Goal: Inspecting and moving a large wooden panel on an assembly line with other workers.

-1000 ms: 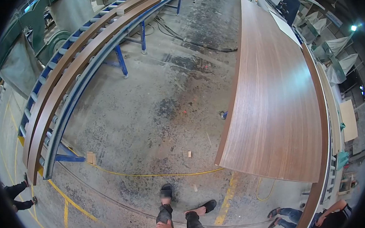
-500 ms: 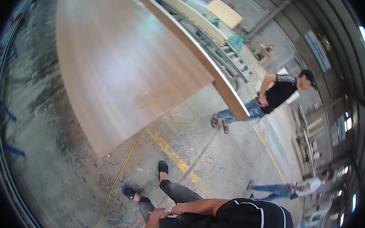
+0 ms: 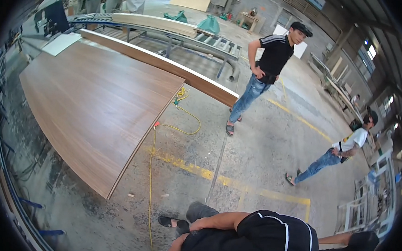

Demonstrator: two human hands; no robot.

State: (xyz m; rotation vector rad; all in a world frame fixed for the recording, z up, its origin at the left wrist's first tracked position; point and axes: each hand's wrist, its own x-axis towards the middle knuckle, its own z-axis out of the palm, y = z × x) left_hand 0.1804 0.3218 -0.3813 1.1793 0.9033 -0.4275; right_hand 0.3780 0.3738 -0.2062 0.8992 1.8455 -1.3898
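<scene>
In the head view, the person's forearm (image 3: 216, 222) crosses their dark shirt at the lower edge; the fingers of both hands are hidden, so clenched or released cannot be told. Well beyond them lies a large brown wood panel (image 3: 94, 104), with a yellow cable (image 3: 151, 174) on the concrete floor (image 3: 258, 154) beside it. Two other people stand further off.

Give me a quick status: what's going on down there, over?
Hands hidden; forearm folded against black shirt. Big wood panel lies flat, untouched. Yellow cable on floor, person standing nearby.
</scene>
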